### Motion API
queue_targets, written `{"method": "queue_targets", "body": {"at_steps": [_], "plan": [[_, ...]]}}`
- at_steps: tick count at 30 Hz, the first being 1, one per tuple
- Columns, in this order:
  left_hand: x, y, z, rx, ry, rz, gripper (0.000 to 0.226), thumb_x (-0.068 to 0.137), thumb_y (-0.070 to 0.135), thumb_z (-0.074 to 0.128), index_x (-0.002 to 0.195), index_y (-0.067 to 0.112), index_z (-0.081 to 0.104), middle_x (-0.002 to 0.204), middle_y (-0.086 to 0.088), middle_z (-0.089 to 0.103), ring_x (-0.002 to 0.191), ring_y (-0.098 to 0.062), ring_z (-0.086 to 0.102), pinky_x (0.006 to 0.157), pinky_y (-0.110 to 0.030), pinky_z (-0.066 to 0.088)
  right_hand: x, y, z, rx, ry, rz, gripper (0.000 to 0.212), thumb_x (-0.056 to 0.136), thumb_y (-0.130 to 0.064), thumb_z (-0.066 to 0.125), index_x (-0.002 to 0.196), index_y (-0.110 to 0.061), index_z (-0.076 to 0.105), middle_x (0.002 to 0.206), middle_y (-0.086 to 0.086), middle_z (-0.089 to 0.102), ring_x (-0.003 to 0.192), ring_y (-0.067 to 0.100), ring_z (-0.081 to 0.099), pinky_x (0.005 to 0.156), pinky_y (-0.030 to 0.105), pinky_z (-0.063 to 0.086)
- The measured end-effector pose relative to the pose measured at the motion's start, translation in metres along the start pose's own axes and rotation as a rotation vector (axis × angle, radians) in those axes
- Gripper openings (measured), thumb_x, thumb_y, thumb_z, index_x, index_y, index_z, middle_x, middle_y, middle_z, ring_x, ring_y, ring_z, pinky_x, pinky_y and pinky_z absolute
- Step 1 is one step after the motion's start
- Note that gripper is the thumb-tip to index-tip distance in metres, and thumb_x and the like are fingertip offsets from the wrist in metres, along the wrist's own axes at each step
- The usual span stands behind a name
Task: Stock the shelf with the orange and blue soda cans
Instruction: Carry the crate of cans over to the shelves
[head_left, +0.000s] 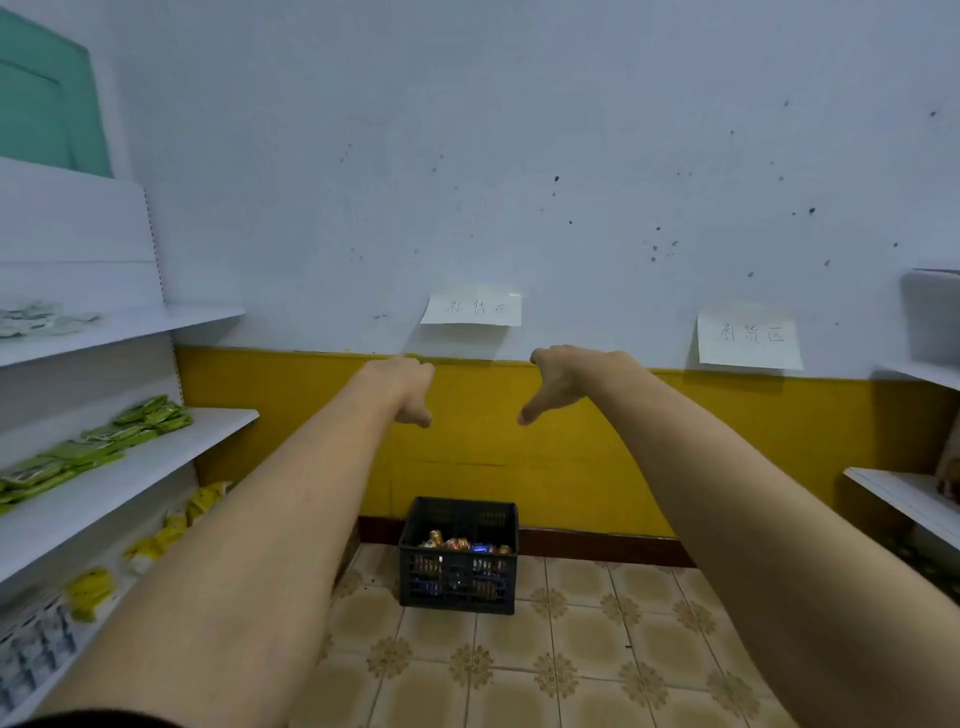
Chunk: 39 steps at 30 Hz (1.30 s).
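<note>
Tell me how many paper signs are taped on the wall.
2: one paper sign above the left hand, the other paper sign further right, near the right-hand shelf.

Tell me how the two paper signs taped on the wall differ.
The left paper sign hangs higher and looks wider than tall; the right paper sign hangs lower and looks nearly square. The left sign sits above the black crate; the right sign is nearer the right-hand shelves. Both are white with faint handwriting.

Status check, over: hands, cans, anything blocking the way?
Left hand and right hand stretched forward, holding nothing. Orange and blue cans all in black crate on floor by wall. Tiled floor to crate looks unobstructed.
</note>
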<state>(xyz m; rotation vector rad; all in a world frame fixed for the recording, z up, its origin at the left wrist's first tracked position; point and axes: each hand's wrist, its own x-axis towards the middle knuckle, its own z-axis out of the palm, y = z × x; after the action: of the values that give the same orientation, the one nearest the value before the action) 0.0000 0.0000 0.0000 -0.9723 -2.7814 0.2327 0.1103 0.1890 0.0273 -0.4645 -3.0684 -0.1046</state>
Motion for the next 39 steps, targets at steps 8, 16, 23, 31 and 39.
{"method": "queue_targets", "body": {"at_steps": [8,16,23,31,39], "plan": [[0.086,-0.066,0.031,0.072,0.001,0.03,0.076,0.084,0.048,0.065,0.144,0.014,0.032,0.144,-0.009,0.043,0.128,-0.028,0.045,0.099,-0.043,0.046,0.102,-0.039,0.025,0.026,-0.061,0.048,0.094,0.073,-0.06,0.071,0.144,-0.011,0.035,0.144,0.01,0.045,0.129,0.031,0.045,0.102,0.045,0.043],[0.172,-0.089,0.07,0.069,-0.092,0.048,0.075,0.084,0.045,0.067,0.143,0.013,0.033,0.141,-0.009,0.045,0.125,-0.028,0.047,0.096,-0.042,0.048,0.194,-0.031,0.047,0.0,-0.106,0.074,0.094,0.072,-0.06,0.072,0.143,-0.012,0.035,0.145,0.009,0.043,0.129,0.032,0.044,0.102,0.046,0.043],[0.28,-0.085,0.103,0.068,-0.084,0.068,0.082,0.084,0.046,0.067,0.147,0.014,0.026,0.144,-0.008,0.042,0.128,-0.029,0.045,0.097,-0.043,0.047,0.305,-0.004,0.067,0.01,-0.116,0.06,0.095,0.07,-0.06,0.074,0.144,-0.013,0.035,0.145,0.009,0.044,0.129,0.032,0.044,0.103,0.048,0.042],[0.44,-0.096,0.104,-0.014,-0.095,0.006,0.07,0.084,0.037,0.068,0.14,0.01,0.036,0.138,-0.01,0.049,0.12,-0.028,0.052,0.095,-0.042,0.048,0.456,0.06,0.078,0.025,-0.126,0.032,0.101,0.07,-0.057,0.075,0.148,-0.016,0.025,0.149,0.009,0.039,0.133,0.032,0.04,0.105,0.047,0.041],[0.556,-0.107,0.135,-0.036,-0.128,-0.038,0.067,0.084,0.037,0.068,0.139,0.012,0.037,0.131,-0.01,0.053,0.114,-0.028,0.055,0.092,-0.041,0.05,0.578,0.094,0.104,0.031,-0.171,-0.023,0.103,0.071,-0.055,0.076,0.15,-0.016,0.021,0.151,0.009,0.035,0.135,0.032,0.038,0.106,0.048,0.039]]}}
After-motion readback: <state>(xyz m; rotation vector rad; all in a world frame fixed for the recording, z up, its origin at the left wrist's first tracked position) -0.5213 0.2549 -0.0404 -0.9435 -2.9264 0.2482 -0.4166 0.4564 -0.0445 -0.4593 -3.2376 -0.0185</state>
